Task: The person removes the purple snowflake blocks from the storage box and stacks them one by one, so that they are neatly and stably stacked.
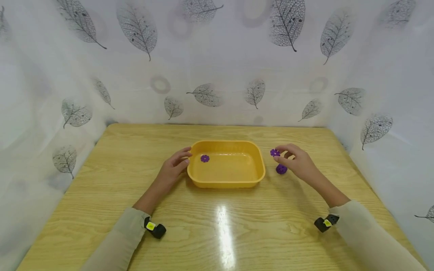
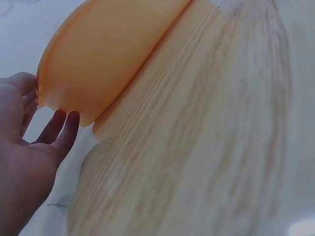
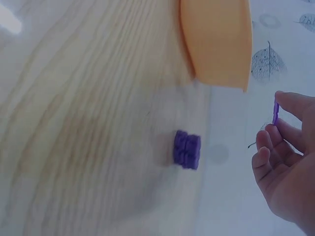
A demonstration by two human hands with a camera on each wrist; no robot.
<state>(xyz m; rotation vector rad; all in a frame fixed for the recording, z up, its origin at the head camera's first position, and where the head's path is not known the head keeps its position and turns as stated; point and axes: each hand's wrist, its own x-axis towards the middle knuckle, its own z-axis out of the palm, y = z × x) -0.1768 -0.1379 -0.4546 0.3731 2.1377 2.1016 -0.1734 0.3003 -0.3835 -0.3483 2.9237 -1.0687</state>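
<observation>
A yellow plastic basin stands on the table, with one purple notched plastic disc lying inside at its left. My left hand holds the basin's left end; in the left wrist view, fingertips touch its outer wall and another digit lies at the rim. To the right of the basin, my right hand pinches another purple disc between thumb and finger, raised off the table. Below that hand sits a small stack of purple discs, whose exact number I cannot tell.
The wooden table carries all of this. A white curtain with leaf prints surrounds its back and sides. Dark wrist cameras sit at both cuffs.
</observation>
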